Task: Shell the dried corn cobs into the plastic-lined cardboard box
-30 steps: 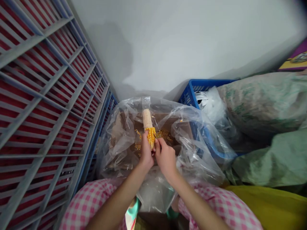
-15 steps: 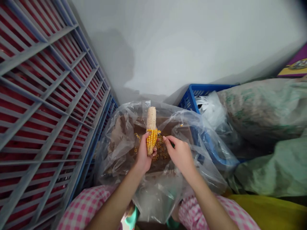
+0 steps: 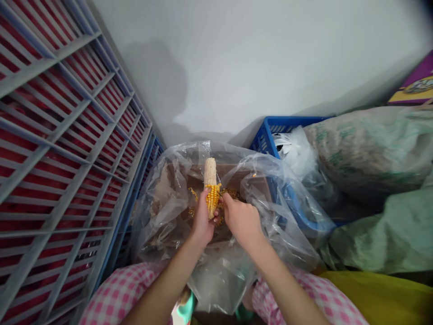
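Observation:
My left hand (image 3: 203,223) is wrapped round the lower half of a corn cob (image 3: 210,172), which points up and away from me. Its upper part is bare and pale, while yellow kernels still cover the lower part. Close against the cob's right side is my right hand (image 3: 244,222), its fingers curled and pressed together; whatever they pinch is hidden. Beneath both hands lie loose kernels (image 3: 231,194) in a cardboard box (image 3: 259,192) lined with a clear plastic bag (image 3: 155,225).
Slatted crates (image 3: 67,158) with red contents rise at the left. A blue basket (image 3: 265,135) holding white plastic bags (image 3: 296,151) stands at the right, beside a large filled sack (image 3: 368,144). A yellow bag (image 3: 379,293) lies at the lower right, and a white wall (image 3: 237,67) is behind.
My right hand has moved left, from a little apart to right beside the corn cob, and its fingers have curled in. The left hand keeps its hold on the cob, which is tipped slightly.

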`<state>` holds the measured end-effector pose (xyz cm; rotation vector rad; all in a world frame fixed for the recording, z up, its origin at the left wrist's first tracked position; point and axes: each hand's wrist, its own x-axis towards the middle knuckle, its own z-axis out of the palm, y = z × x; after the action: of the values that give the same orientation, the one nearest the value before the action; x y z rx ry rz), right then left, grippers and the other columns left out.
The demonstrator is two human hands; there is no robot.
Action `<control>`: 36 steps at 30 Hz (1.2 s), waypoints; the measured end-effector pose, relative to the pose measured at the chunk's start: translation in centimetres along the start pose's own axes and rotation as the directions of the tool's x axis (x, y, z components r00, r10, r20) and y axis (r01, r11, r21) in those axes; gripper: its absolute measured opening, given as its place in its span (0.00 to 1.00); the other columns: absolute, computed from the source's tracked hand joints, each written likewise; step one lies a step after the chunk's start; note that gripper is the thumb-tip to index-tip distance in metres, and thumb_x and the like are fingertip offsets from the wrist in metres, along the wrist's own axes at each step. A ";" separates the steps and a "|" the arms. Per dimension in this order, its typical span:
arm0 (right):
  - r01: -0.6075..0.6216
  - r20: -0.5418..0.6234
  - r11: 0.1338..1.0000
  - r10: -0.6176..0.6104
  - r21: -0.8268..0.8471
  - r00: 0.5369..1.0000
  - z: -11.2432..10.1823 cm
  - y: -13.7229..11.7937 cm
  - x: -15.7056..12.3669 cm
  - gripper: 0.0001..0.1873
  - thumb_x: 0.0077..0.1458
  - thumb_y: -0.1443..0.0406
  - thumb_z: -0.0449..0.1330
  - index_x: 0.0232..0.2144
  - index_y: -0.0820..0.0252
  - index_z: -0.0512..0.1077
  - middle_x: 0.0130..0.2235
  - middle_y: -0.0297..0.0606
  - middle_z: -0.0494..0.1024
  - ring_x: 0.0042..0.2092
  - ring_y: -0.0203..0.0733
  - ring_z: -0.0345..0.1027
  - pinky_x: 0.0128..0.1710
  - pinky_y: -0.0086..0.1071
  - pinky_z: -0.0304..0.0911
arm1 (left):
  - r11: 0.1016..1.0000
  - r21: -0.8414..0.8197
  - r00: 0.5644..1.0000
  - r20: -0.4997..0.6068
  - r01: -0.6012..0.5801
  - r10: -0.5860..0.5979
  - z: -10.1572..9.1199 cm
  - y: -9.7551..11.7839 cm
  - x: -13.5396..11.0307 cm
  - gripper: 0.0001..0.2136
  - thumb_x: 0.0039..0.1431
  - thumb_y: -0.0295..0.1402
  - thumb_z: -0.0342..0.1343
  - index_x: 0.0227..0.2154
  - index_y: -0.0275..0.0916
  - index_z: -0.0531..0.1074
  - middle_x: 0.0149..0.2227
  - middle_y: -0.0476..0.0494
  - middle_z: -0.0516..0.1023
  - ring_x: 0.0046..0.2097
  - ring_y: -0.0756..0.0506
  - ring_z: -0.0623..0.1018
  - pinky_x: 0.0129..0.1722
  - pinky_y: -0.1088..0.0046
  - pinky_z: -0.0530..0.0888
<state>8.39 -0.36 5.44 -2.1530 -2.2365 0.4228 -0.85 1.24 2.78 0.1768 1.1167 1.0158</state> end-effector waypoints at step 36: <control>0.078 -0.042 0.955 -0.069 0.286 0.997 -3.1 3.5 -0.5 0.12 0.58 0.63 0.51 0.31 0.54 0.75 0.34 0.33 0.79 0.36 0.37 0.71 0.30 0.26 0.53 | 0.831 0.490 0.957 0.022 -0.263 0.290 0.4 0.3 -0.8 0.14 0.49 0.46 0.52 0.28 0.41 0.60 0.21 0.57 0.63 0.13 0.57 0.61 0.09 0.83 0.53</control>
<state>12.44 -0.21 7.77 -1.9116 -2.0782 0.6603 -0.70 0.94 3.67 0.7447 1.4134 0.9758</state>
